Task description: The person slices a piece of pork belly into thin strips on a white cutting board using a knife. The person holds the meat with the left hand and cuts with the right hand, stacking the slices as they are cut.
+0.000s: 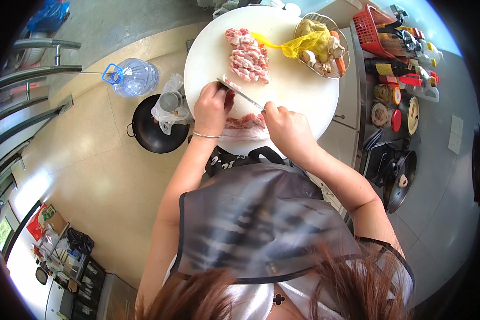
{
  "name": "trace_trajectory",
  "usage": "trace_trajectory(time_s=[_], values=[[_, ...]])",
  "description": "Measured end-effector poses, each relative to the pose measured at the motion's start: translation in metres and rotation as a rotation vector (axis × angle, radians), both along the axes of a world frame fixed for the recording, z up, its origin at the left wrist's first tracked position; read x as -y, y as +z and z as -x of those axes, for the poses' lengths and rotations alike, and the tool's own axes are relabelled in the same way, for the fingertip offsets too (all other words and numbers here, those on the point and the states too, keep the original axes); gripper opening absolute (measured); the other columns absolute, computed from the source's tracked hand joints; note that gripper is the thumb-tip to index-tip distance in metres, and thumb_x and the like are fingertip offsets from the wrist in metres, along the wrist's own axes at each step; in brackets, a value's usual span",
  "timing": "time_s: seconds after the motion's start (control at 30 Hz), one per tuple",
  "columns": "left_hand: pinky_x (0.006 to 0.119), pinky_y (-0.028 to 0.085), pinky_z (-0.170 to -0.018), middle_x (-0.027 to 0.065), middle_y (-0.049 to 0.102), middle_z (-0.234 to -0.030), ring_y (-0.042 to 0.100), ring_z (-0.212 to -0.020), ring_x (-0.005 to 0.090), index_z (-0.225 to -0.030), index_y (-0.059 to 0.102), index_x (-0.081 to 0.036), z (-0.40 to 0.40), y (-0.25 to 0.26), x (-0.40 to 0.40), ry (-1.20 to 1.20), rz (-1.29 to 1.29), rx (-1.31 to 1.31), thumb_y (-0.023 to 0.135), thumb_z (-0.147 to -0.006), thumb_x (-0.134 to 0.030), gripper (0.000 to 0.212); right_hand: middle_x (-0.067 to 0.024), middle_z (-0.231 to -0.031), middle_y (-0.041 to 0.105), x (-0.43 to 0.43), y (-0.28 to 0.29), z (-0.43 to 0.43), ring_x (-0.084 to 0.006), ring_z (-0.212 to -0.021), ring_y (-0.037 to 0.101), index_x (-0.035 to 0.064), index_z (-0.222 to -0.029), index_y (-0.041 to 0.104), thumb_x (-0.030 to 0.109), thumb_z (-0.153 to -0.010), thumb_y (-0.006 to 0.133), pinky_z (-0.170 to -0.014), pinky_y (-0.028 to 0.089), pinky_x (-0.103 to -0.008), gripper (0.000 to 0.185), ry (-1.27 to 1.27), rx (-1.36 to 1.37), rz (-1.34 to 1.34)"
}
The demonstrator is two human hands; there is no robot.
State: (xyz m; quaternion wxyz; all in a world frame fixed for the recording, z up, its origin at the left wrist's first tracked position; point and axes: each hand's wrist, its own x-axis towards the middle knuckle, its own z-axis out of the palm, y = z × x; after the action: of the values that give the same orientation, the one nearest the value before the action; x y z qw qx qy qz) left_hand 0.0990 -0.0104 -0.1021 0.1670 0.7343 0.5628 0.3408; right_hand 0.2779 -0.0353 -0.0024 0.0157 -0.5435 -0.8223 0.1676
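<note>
My right hand [290, 126] grips a kitchen knife [246, 99], its blade slanting up and left over a round white tabletop [304, 106]. Curled fingers of my left hand [211, 112] hold a piece of raw meat at the blade's far end, mostly hidden by the fingers. A thin slice of meat [232, 83] shows just beyond the blade. Between my wrists, near the table's front edge, lies a slab of fatty pork [246, 127]. Overlapping slices of raw pork [249, 60] are heaped farther back.
Back right on the table stands a basket [346, 42] of garlic, carrot and ginger-like roots, with yellow netting [304, 46] trailing out. A black wok [160, 140] and a large water bottle [136, 78] are on the floor at left. Bottles and jars [384, 114] line the right-hand counter.
</note>
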Motion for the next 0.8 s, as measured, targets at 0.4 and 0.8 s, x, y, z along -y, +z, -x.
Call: trace_trajectory(time_s=[0.4, 0.8], values=[[0.035, 0.052, -0.072, 0.0094, 0.062, -0.094, 0.061, -0.087, 0.0262, -0.085, 0.064, -0.003, -0.008, 0.001, 0.002, 0.057, -0.008, -0.054, 0.069, -0.061, -0.003, 0.025, -0.0149, -0.063, 0.058, 0.004, 0.003, -0.002, -0.0276, -0.05, 0.06, 0.0025, -0.079, 0.045, 0.005, -0.079, 0.052, -0.047, 0.049, -0.0369, 0.007, 0.016, 0.121, 0.095], [0.036, 0.051, -0.073, 0.0097, 0.063, -0.094, 0.061, -0.087, 0.027, -0.089, 0.064, -0.003, -0.005, -0.005, -0.002, 0.056, -0.04, 0.053, 0.069, -0.065, -0.001, 0.024, -0.018, -0.063, 0.061, -0.106, -0.034, 0.047, -0.0385, -0.062, 0.062, -0.0011, -0.084, 0.051, 0.023, -0.09, 0.051, -0.057, 0.05, -0.0464, 0.025, -0.132, -0.133, 0.084]])
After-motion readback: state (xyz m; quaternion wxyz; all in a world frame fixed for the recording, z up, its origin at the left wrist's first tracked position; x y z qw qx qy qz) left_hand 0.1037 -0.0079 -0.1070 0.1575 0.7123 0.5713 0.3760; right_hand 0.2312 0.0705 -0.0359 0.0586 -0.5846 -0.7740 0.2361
